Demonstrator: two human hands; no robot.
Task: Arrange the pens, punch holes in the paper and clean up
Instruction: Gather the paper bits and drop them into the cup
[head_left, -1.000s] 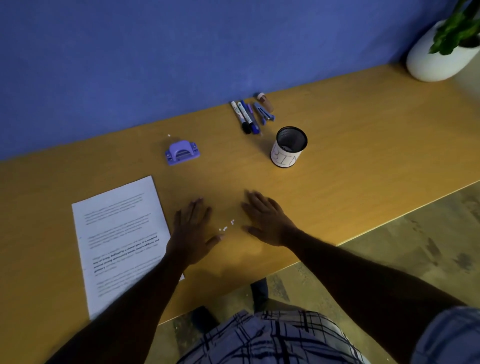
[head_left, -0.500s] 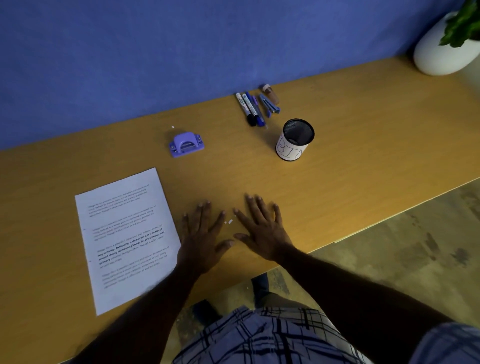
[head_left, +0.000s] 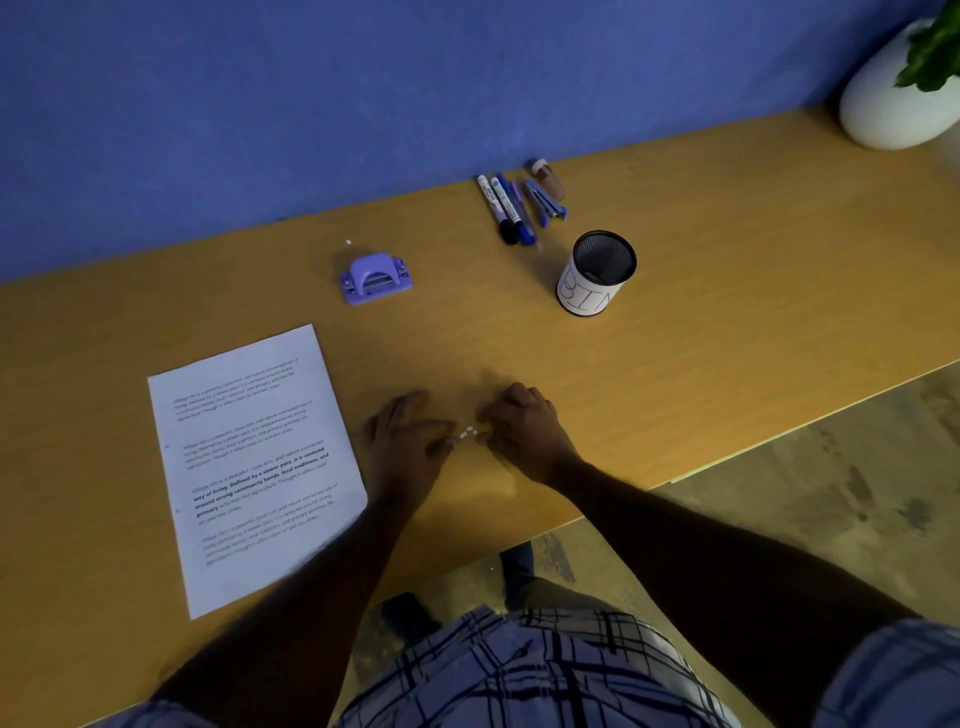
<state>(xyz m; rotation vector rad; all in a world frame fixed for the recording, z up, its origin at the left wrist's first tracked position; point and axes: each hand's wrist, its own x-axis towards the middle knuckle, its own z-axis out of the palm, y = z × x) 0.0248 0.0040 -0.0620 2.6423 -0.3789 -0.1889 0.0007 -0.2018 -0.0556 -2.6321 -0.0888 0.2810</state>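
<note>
Tiny white paper dots lie on the wooden desk between my two hands. My left hand rests flat just left of them, fingers curled in toward the dots. My right hand sits just right of them with fingers bent, fingertips near the dots. A printed sheet of paper lies left of my left hand. The purple hole punch stands farther back. Several pens and markers lie side by side near the wall. A black mesh cup labelled BIN stands in front of them.
A white plant pot with green leaves stands at the back right corner. One stray paper dot lies behind the punch. The blue wall bounds the desk's far edge. The desk's near edge runs just behind my forearms.
Both hands have drawn closer together and curled their fingers, sweeping the paper dots into a small cluster between them. My view has shifted slightly.
</note>
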